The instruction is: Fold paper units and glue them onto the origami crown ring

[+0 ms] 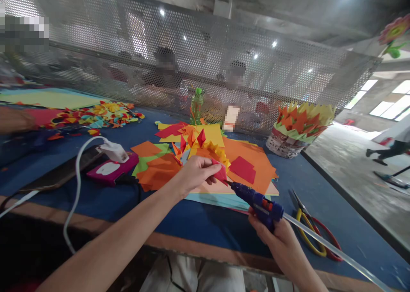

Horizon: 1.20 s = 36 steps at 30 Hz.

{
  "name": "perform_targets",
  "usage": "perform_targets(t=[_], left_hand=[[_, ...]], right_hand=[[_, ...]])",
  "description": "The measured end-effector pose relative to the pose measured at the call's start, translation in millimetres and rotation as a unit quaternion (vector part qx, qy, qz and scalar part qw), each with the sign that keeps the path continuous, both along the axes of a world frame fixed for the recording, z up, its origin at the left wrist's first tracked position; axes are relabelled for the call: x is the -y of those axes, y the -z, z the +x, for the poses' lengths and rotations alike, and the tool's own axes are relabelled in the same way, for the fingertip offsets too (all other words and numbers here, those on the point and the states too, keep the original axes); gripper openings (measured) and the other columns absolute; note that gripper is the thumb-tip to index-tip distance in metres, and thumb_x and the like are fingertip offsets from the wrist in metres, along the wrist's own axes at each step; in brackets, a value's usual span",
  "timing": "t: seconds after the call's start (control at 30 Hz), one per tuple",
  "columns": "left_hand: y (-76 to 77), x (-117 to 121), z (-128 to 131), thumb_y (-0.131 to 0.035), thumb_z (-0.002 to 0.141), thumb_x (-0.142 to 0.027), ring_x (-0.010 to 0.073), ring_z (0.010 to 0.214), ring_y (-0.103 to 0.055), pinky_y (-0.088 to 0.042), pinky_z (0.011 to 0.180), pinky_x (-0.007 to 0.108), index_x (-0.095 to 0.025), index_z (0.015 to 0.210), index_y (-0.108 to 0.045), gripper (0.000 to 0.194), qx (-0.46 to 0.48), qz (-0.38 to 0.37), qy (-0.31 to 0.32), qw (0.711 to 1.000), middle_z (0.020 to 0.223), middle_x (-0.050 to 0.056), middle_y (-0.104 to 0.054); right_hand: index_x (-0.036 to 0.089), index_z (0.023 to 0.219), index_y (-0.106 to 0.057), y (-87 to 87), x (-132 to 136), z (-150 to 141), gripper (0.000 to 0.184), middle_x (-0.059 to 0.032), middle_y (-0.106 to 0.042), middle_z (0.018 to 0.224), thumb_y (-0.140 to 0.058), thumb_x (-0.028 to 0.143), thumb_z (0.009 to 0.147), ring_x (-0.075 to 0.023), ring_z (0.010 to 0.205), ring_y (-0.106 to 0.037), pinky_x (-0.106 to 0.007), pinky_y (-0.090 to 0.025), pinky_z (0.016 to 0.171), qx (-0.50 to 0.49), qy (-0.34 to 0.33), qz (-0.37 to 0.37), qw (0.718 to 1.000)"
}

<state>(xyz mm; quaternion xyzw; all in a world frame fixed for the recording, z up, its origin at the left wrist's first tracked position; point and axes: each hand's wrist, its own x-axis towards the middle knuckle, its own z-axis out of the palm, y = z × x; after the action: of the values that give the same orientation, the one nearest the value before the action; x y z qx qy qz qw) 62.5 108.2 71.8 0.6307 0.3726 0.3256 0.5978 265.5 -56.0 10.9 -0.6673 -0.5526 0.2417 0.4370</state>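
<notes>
Pinched between the fingers of my left hand (199, 174) is a folded red piece of paper (220, 172). My right hand (272, 236) grips a blue hot glue gun (256, 200), its nozzle touching or very close to the paper's lower tip. A long clear glue stick (333, 247) sticks out of the gun's back. Just beyond my left hand lies a ring of folded yellow paper points (221, 151), with upright red and orange folded pieces (201, 138) beside it. Orange paper sheets (262, 159) spread beneath and around these.
Scissors (312, 230) lie at the right. A basket of paper points (288, 138) stands behind them. A green bottle (196, 106) stands near the perforated metal screen (205, 35). At left are a power adapter (117, 151), its cable, paper scraps (109, 112) and another person's arm (16, 121).
</notes>
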Motion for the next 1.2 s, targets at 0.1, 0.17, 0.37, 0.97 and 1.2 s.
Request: perform_targets(t=[0.1,0.17,0.37,0.97,1.2], left_hand=[[-0.7,-0.9,-0.9,-0.068,0.086,-0.028,0.0101,0.053,-0.059,-0.049,0.058,0.021,-0.014,0.073,-0.075,0.021,0.003,-0.004,-0.012,1.000,0.054,0.001,-0.065],[-1.4,-1.2,-1.4,-0.067,0.087,-0.027,0.0100,0.054,-0.060,-0.048,0.059,0.021,-0.013,0.074,-0.076,0.020,0.004,-0.005,-0.016,1.000,0.055,0.001,-0.065],[-2.5,-1.6,-2.0,-0.065,0.088,-0.026,0.0100,0.055,-0.060,-0.048,0.059,0.021,-0.013,0.078,-0.077,0.020,0.003,-0.004,-0.013,1.000,0.057,0.001,-0.066],[1.2,2.3,-0.3,-0.066,0.086,-0.029,0.0112,0.053,-0.061,-0.050,0.060,0.023,-0.015,0.067,-0.073,0.024,-0.017,0.019,0.020,0.999,0.053,0.001,-0.065],[-0.5,1.1,-1.2,-0.067,0.085,-0.029,0.0100,0.052,-0.059,-0.052,0.061,0.023,-0.015,0.067,-0.073,0.024,-0.006,0.017,0.001,1.000,0.053,0.000,-0.064]], right_hand=[[0.015,0.089,-0.072,0.9,-0.9,0.7,0.053,0.0018,-0.048,0.061,-0.061,0.066,0.087,-0.0104,0.053,-0.036,-0.023,-0.033,0.045,0.000,-0.001,-0.004,1.000],[0.015,0.087,-0.072,1.7,-1.1,1.6,0.052,0.0019,-0.048,0.060,-0.061,0.066,0.087,-0.0104,0.053,-0.036,-0.023,-0.033,0.045,0.000,-0.003,-0.007,1.000],[0.015,0.090,-0.071,1.6,1.4,2.5,0.051,0.0018,-0.050,0.061,-0.061,0.065,0.088,-0.0108,0.055,-0.039,-0.022,-0.034,0.046,0.004,-0.002,-0.004,1.000],[0.017,0.081,-0.070,-3.5,2.3,0.1,0.048,0.0025,-0.049,0.058,-0.061,0.064,0.087,-0.0112,0.054,-0.038,-0.024,-0.040,0.052,0.033,0.001,-0.001,0.999],[0.017,0.084,-0.070,-3.2,2.2,0.8,0.048,0.0021,-0.049,0.059,-0.060,0.064,0.088,-0.0118,0.054,-0.040,-0.024,-0.037,0.049,0.034,-0.004,-0.002,0.999]])
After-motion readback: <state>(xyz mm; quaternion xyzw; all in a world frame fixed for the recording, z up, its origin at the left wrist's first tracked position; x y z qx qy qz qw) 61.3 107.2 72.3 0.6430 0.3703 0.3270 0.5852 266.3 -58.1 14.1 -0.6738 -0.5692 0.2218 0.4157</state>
